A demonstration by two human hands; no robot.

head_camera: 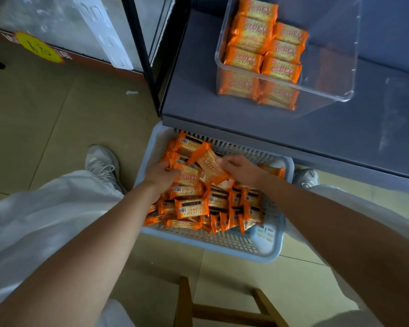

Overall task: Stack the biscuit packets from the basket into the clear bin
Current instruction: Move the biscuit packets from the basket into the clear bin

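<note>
Head view | picking: left hand (161, 177) gripping biscuit packets (188, 178) in basket (265, 253), right hand (242, 169) pinching one | next calling for lift into clear bin (335, 67), upper right

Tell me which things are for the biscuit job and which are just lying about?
For the job: left hand and right hand, each gripping biscuit packets; blue basket; clear bin with stacked packets.

Just lying about: yellow sign; white scrap on the floor; wooden stool.
</note>
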